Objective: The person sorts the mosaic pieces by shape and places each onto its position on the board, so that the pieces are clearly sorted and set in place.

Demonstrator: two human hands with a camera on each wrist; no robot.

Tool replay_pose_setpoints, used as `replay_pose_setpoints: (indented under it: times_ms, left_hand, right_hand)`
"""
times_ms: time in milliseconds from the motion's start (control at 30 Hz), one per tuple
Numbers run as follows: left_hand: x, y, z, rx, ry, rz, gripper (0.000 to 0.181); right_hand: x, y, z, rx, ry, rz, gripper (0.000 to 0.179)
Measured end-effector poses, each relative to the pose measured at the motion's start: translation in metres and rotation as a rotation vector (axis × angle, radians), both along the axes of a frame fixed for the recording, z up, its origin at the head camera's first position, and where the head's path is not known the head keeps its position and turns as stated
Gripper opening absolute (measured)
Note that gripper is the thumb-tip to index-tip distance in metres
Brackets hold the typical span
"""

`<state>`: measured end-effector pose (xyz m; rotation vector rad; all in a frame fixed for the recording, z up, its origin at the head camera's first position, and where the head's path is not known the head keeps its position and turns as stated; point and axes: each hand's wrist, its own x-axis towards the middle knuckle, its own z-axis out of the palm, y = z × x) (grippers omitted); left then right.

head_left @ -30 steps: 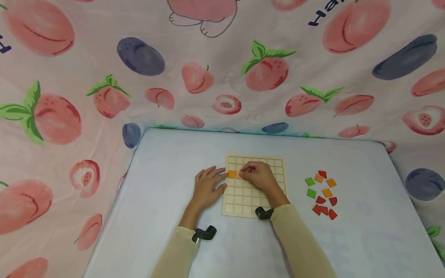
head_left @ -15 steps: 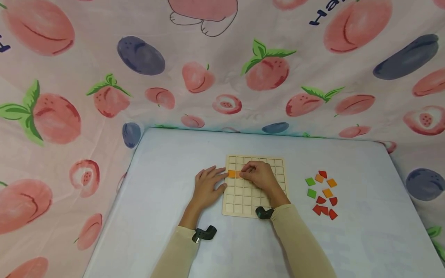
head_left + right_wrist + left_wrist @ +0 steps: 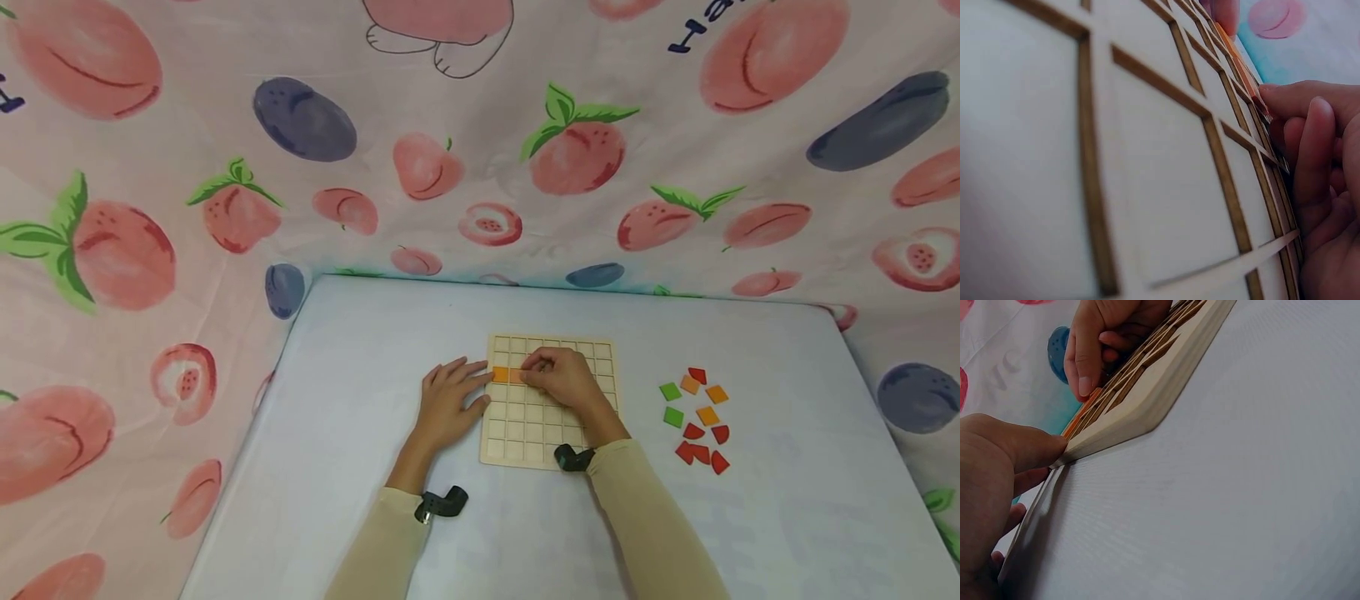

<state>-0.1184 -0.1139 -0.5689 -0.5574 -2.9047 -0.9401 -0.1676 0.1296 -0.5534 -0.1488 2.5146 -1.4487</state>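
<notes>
Left hand, fingers spread, is touching the wooden grid board at its left edge while the right hand is pinching a light orange tile on it beside a darker orange tile, apparently seating it, with release seemingly needed next.

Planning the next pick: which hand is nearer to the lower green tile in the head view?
The right hand: it is over the wooden board, left of the lower green tile. The left hand is farther, at the board's left edge.
</notes>
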Motion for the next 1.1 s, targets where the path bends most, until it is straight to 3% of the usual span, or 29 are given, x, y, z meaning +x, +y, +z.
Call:
replay_pose_setpoints:
  times_ms: [400,533,800,1100]
  left_hand:
    - [-0.001,0.001,0.0,-0.001,-0.008,0.003,0.04]
    - [-0.001,0.002,0.001,0.004,-0.012,-0.001,0.04]
    - [0.0,0.0,0.001,0.01,0.003,0.002,0.039]
    - [0.001,0.0,0.002,0.018,0.007,0.001,0.039]
  right_hand:
    - [0.001,0.009,0.0,-0.137,-0.057,0.018,0.018]
    - [0.006,0.017,0.004,-0.162,-0.038,0.013,0.017]
    - [0.019,0.042,0.015,-0.11,-0.007,-0.03,0.017]
    - [0.034,0.082,0.022,-0.017,0.055,-0.165,0.023]
